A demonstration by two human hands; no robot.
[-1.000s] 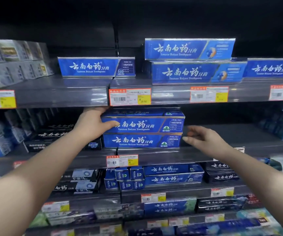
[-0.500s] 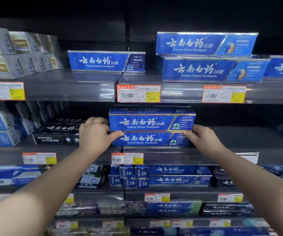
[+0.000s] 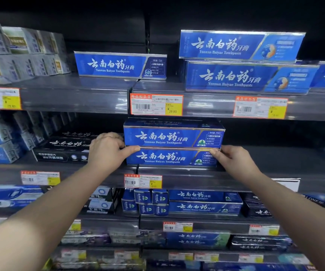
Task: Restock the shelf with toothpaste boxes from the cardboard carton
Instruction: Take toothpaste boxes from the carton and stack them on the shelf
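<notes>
Right hand (image 3: pixel 234 160) has closed in; both hands are now gripping stacked blue rectangular cardboard toothpaste boxes (image 3: pixel 173 145). Left hand (image 3: pixel 107 151) is steadying the opposite end. Advise squaring edges flush.

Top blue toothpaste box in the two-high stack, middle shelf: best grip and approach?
Take the top blue box by its two short ends, one hand per end, coming in from the open shelf front. It lies long-side-out on the lower blue box, with the price rail close above, so a top grab looks cramped. The left hand and right hand already flank the stack.
</notes>
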